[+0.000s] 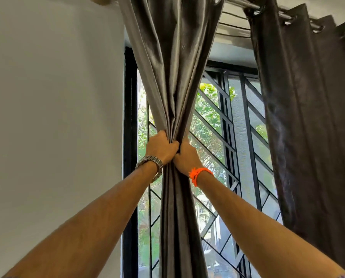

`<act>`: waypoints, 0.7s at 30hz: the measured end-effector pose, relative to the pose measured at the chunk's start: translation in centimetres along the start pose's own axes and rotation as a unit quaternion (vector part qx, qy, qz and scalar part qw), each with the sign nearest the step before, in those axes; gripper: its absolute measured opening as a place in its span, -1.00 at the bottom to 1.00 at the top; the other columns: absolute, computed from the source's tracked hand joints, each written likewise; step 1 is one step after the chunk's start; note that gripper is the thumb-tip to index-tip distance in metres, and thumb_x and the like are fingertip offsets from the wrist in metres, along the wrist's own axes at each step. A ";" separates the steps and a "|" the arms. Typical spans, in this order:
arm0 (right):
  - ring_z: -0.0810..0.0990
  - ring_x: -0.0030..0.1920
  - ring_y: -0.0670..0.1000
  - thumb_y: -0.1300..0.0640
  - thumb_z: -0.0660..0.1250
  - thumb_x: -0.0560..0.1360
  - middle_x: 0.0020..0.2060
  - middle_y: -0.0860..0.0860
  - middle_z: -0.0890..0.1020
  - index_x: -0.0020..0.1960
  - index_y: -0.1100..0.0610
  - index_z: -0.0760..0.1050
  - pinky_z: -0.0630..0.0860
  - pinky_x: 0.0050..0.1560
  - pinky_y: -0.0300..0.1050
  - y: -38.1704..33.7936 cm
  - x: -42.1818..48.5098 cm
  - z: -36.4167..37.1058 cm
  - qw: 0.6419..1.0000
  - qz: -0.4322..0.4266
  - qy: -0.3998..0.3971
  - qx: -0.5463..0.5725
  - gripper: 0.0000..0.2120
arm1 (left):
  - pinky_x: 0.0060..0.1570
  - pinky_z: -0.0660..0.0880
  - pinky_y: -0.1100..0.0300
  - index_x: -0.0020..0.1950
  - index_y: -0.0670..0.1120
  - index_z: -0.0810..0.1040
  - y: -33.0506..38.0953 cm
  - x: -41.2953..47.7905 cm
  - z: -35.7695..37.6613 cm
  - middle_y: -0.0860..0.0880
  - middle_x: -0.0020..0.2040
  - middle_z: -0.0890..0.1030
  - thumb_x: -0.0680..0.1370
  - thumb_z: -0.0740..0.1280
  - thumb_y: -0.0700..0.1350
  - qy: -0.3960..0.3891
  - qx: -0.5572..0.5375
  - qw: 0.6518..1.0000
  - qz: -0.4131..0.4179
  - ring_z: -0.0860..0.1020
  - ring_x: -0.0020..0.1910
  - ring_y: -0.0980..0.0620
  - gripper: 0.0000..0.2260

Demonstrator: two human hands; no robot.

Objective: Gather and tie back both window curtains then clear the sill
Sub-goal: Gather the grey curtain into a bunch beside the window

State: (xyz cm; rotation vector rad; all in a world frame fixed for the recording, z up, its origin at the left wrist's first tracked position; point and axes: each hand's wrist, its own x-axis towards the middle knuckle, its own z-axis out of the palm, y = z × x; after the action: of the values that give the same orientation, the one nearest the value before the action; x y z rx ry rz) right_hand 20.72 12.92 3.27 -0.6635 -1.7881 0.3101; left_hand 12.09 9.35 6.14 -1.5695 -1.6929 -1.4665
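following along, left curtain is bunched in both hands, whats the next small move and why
Probably hold the left curtain with the left hand alone, freeing the right hand to wrap a tie: the bunch is gathered, yet no tie shows round it.

Gathered curtain point(174, 77) left of hanging curtain point(312, 117)
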 end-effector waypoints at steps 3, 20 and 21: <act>0.59 0.08 0.31 0.34 0.20 0.50 0.09 0.30 0.59 0.37 0.25 0.25 0.55 0.02 0.10 0.0 -0.8 0.2 0.999 -0.006 -0.050 0.002 -0.55 | -0.15 0.52 0.07 0.02 -0.14 0.50 -0.4 -0.4 0.0 -0.13 -0.08 0.60 0.51 0.27 0.04 -0.048 -0.029 0.998 -0.021 0.57 -0.14 -0.14 -0.74; 0.64 -0.01 0.28 0.37 0.27 0.48 -0.05 0.29 0.67 0.07 0.35 0.60 0.52 -0.13 -0.06 2.3 -4.7 4.0 0.998 0.006 -0.022 -0.053 -0.79 | -0.06 0.48 0.08 0.29 -0.21 0.37 0.5 -3.2 0.1 -0.13 0.11 0.54 0.45 0.42 0.12 -0.112 0.053 0.990 -0.065 0.54 0.05 -0.15 -0.43; 0.64 -0.05 0.28 0.37 0.26 0.46 -0.08 0.28 0.67 0.05 0.34 0.60 0.51 -0.17 -0.10 2.7 -4.7 4.4 0.999 -0.004 -0.029 -0.046 -0.78 | -0.05 0.48 0.06 0.31 -0.22 0.35 0.6 -3.1 0.1 -0.15 0.12 0.55 0.48 0.41 0.08 -0.089 0.077 0.991 -0.059 0.55 0.07 -0.17 -0.45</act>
State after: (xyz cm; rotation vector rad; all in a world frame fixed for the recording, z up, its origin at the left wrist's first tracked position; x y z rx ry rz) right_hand 18.19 12.87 -3.26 -0.7188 -1.8682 0.2457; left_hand 13.56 7.89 3.74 -1.5816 -1.9794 -1.2463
